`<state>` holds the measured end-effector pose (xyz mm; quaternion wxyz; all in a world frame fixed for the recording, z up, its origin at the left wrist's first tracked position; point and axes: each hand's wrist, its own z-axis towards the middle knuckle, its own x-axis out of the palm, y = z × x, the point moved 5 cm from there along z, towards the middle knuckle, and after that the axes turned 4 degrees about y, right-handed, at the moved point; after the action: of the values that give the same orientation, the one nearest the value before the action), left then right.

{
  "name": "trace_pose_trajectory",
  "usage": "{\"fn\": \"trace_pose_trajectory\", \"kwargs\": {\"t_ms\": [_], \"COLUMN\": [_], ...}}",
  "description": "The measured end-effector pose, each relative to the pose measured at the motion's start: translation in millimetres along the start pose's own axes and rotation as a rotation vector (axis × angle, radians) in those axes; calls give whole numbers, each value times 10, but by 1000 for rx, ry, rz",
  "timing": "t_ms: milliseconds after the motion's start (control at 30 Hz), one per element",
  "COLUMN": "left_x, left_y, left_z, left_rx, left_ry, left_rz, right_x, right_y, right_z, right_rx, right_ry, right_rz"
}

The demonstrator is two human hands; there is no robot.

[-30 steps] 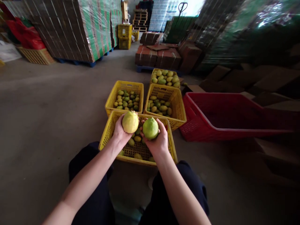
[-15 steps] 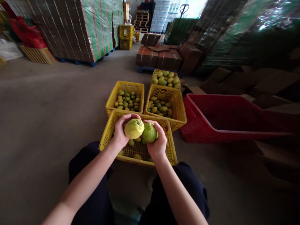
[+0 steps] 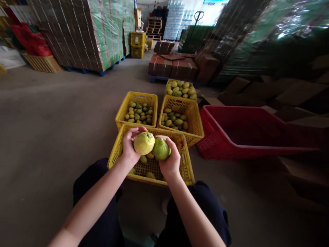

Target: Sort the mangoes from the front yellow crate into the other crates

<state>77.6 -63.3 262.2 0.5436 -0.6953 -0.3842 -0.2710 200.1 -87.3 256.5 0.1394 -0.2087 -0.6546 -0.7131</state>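
My left hand is wrapped around a yellow lemon with a bumpy end. In my right hand sits a green lemon, gripped from its right side. The two fruits are side by side, touching or nearly so. Both hands are above the near yellow crate, where several lemons lie on the slatted bottom. My hands and forearms hide part of that crate.
Beyond stand a left yellow crate, a right yellow crate and a far crate heaped with lemons. A red crate is on the right, beside cardboard. Wrapped pallets stand behind.
Both hands, still holding their lemons, have shifted slightly left and down in the view. The whole scene has dropped a little as the head tilts.
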Motion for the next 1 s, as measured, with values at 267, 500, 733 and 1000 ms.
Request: {"fn": "trace_pose_trajectory", "kwargs": {"t_ms": [267,500,733,1000], "left_x": [48,34,68,-239], "left_y": [110,216,227,259], "left_z": [1,33,14,150], "left_rx": [-114,-183,-176,-149], "left_ry": [17,91,110,-166], "left_rz": [-98,-86,-79,-12], "right_x": [-30,-151,-73,-37], "right_y": [-73,-47,12,-110], "right_z": [33,116,76,-36], "right_rx": [127,195,185,242], "right_ry": [-102,-131,-28,12], "right_rz": [163,44,24,36]}}
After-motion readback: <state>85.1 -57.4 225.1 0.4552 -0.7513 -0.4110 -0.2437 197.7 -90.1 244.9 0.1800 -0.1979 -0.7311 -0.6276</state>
